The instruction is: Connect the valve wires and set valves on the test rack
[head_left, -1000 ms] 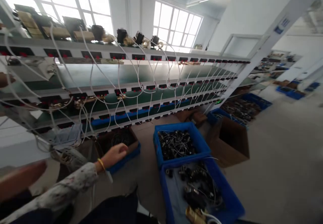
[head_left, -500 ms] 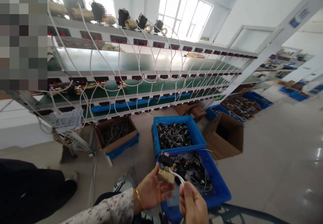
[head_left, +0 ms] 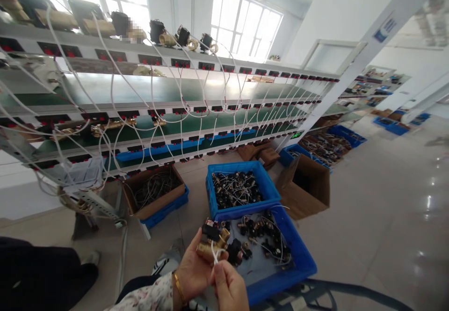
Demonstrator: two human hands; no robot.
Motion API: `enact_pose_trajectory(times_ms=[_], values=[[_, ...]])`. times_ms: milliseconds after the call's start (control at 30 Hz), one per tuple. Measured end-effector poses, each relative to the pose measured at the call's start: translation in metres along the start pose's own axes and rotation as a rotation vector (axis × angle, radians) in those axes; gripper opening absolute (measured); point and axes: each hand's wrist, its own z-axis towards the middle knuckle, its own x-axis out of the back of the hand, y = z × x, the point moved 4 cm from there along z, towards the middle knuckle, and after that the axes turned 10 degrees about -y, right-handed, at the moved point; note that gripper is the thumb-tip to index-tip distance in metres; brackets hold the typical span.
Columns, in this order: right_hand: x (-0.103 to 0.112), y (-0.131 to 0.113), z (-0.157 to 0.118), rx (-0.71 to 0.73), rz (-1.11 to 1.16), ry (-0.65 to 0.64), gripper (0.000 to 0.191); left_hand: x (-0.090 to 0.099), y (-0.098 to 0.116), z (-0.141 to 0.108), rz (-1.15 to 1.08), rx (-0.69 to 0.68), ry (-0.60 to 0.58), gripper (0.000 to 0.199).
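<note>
My left hand (head_left: 192, 270) is closed around a brass valve with a black actuator (head_left: 211, 240), above the near blue crate. A white cable (head_left: 214, 254) runs from the valve to my right hand (head_left: 228, 283), whose thumb and fingers pinch it close to the valve body. Below and to the right, the near blue crate (head_left: 298, 273) holds several more black-and-brass valves (head_left: 261, 231), some with white cables. Part of the brass body is hidden by my fingers, and the cable's end is hidden in my right hand.
Behind it, another blue crate (head_left: 210, 194) is full of cabled valves. Cardboard boxes stand to its left (head_left: 164, 201) and right (head_left: 286, 198). A long rack (head_left: 168, 128) with terminals and hanging white cables spans the back. A person's dark-clothed leg (head_left: 45, 273) is at lower left.
Both hands have moved left with the valve and closer together. My right hand now grips the cable nearer the valve, and the view has shifted right.
</note>
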Motion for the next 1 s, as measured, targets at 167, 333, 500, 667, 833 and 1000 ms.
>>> enact_pose_trajectory(times_ms=[167, 333, 500, 667, 833, 1000], values=[[-0.005, -0.005, 0.013, 0.016, 0.002, -0.128, 0.052, -0.008, 0.023, 0.009, -0.140, -0.024, -0.033, 0.048], [-0.012, -0.026, 0.045, 0.114, -0.048, -0.197, 0.046, -0.024, 0.066, 0.024, -0.186, -0.119, -0.104, 0.044], [-0.014, -0.047, 0.104, 0.126, -0.083, -0.229, 0.042, -0.055, 0.128, 0.058, -0.162, -0.191, -0.208, 0.047], [-0.011, -0.066, 0.185, 0.090, -0.140, -0.201, 0.039, -0.089, 0.209, 0.101, -0.029, -0.306, -0.266, 0.050], [-0.012, -0.074, 0.267, 0.278, -0.191, -0.154, 0.033, -0.112, 0.286, 0.138, 0.086, -0.297, -0.344, 0.067], [-0.030, -0.047, 0.325, 0.291, -0.159, -0.167, 0.039, -0.123, 0.337, 0.158, 0.120, -0.222, -0.398, 0.065]])
